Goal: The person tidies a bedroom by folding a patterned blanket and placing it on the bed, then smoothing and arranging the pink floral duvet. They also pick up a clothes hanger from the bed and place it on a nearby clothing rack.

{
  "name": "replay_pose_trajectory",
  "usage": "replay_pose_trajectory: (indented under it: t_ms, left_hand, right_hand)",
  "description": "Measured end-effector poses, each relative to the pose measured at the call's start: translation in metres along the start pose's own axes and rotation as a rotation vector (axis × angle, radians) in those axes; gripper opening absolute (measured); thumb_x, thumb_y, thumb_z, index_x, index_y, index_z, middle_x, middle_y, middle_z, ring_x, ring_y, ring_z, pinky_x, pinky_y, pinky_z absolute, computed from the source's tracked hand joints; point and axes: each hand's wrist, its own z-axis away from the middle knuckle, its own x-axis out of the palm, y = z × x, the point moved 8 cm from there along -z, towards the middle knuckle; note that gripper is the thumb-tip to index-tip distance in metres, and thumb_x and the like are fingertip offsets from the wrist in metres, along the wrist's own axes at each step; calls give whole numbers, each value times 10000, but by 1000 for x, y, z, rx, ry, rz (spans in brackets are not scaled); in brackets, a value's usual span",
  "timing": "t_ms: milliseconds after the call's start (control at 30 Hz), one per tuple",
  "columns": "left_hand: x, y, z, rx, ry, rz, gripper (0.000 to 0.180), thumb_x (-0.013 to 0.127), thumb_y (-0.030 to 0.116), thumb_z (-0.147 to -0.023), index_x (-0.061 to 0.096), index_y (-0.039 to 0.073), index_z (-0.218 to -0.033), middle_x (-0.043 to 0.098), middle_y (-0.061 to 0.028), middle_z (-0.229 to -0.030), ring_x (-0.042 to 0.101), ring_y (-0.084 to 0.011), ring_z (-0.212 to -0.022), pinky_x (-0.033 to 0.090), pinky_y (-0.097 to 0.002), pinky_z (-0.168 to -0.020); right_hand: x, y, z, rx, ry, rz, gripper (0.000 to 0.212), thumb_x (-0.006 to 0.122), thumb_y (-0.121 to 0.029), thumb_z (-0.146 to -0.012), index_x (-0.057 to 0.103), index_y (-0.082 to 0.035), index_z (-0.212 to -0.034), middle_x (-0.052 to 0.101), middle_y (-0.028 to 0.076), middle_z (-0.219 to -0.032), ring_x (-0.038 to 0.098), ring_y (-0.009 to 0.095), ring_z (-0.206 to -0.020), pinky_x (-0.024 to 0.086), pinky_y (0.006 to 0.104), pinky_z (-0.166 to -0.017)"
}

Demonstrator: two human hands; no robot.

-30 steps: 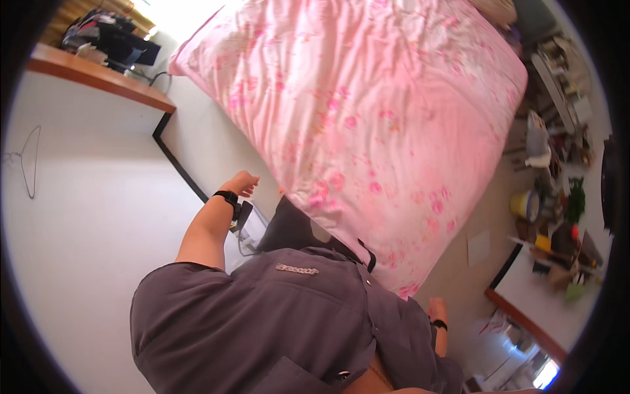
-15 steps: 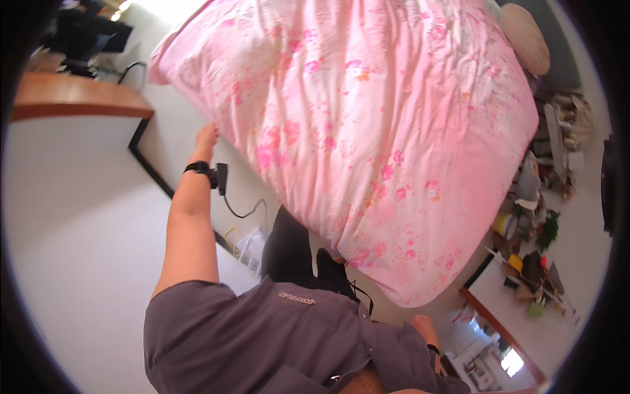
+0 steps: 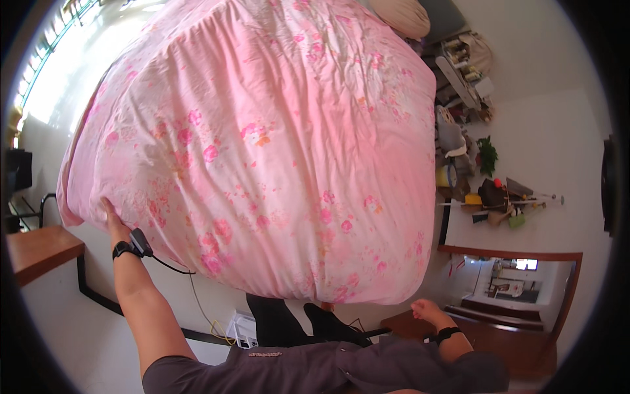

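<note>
Pink floral duvet (image 3: 262, 144) billows up; left hand (image 3: 113, 220) grips its lower-left edge, right hand (image 3: 425, 308) seems loosely curled just under the lower-right corner, hold unclear.

Person's own body: grey short-sleeved shirt (image 3: 341, 368), small dark lettering strip at the chest. Forearms bare. Black wristband (image 3: 122, 249) at left hand (image 3: 113, 220), with a small black device (image 3: 140, 241) clipped on, thin dark cable trailing from it. Black band (image 3: 447, 334) at right hand (image 3: 426, 308). Dark trousers (image 3: 289, 322).
</note>
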Motion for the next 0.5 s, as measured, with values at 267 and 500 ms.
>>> replay_pose_trajectory:
  t_ms: [267, 500]
  left_hand:
    - [-65, 34, -18, 291, -221, -248, 452, 508, 227, -799, 464, -37, -1164, 509, -135, -1152, 500, -242, -1046, 382, -366, -935]
    - [-24, 50, 39, 335, -207, -507, 475, 518, 291, -822, 463, 0, -1194, 509, -130, -1103, 503, -255, -974, 430, -386, -828]
  right_hand:
    - [22, 18, -23, -166, -74, -126, 273, 550, -238, -856, 554, -21, -1021, 592, 50, -762, 558, 118, -660, 464, 243, -619]
    - [41, 96, -58, -314, -155, -202, 297, 586, -281, -815, 573, -43, -992, 605, 64, -752, 573, 138, -685, 462, 290, -642]
